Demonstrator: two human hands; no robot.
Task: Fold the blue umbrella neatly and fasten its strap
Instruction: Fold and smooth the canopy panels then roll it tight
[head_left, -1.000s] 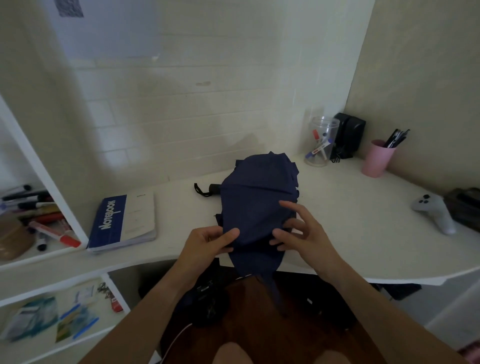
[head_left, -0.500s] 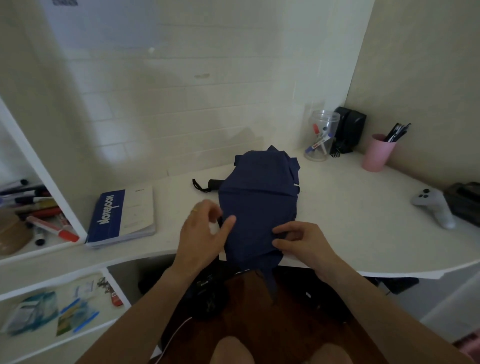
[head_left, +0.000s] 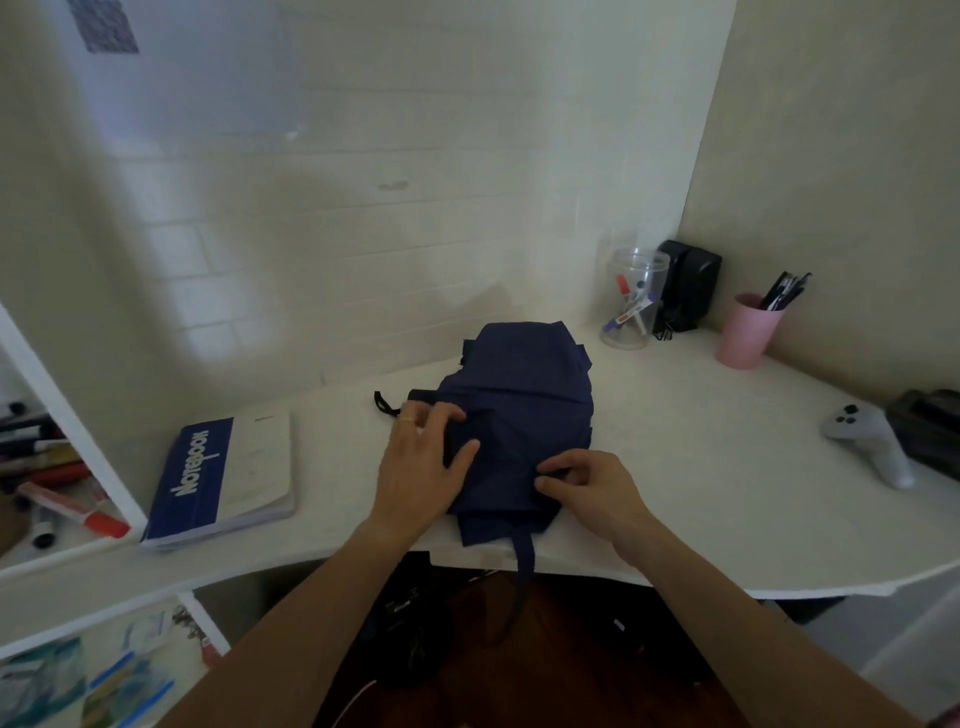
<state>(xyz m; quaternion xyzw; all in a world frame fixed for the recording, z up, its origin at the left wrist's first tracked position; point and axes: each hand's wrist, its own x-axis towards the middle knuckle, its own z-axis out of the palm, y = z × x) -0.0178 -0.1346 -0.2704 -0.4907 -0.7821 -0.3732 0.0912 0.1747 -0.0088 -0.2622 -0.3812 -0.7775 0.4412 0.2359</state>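
Note:
The dark blue umbrella (head_left: 519, 405) lies collapsed on the white desk (head_left: 701, 493), its cloth bunched in loose folds. Its black handle with a wrist loop (head_left: 384, 404) pokes out at the left. The blue strap (head_left: 523, 566) hangs over the desk's front edge. My left hand (head_left: 423, 462) lies on the cloth's left side, fingers curled over a fold and thumb pressing into it. My right hand (head_left: 592, 486) pinches the cloth at its near right side between thumb and fingers.
A blue and white notebook (head_left: 223, 478) lies left of the umbrella. At the back right stand a clear jar of markers (head_left: 634, 299), black speakers (head_left: 688, 283) and a pink pen cup (head_left: 748, 330). A white controller (head_left: 867, 441) lies far right. Shelves with markers (head_left: 52, 483) stand left.
My left hand has moved up and right onto the cloth's left fold. My right hand has closed from spread fingers into a pinch on the near right side.

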